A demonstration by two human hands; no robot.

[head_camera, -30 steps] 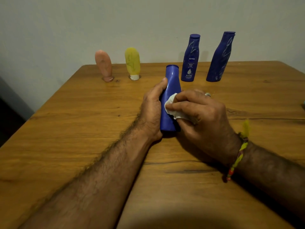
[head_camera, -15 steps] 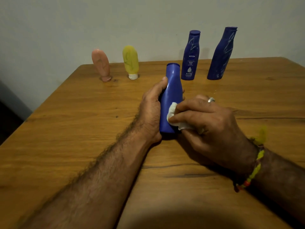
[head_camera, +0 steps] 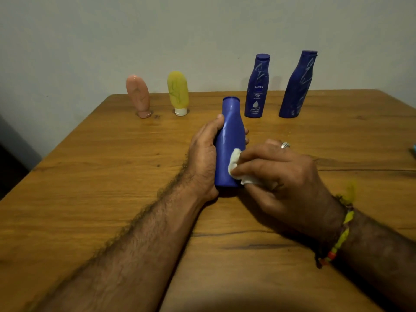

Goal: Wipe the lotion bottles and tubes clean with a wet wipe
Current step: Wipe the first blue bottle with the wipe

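Mid-table (head_camera: pixel 90 176), left hand (head_camera: pixel 203 158) grips blue bottle (head_camera: pixel 229 140), right hand (head_camera: pixel 281 174) pinches wipe (head_camera: pixel 235 162); behind, "NIVEA Body Milk" bottle (head_camera: pixel 257 86).

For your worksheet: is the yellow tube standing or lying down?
Standing. The yellow tube rests cap-down on the table, body pointing up.

Only thing I can read: "NIVEA Body Milk" on the dark blue bottle (head_camera: pixel 257 86) at 12 o'clock.

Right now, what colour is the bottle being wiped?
Plain blue bottle, rubbed with a white wipe; the head view shows it best.
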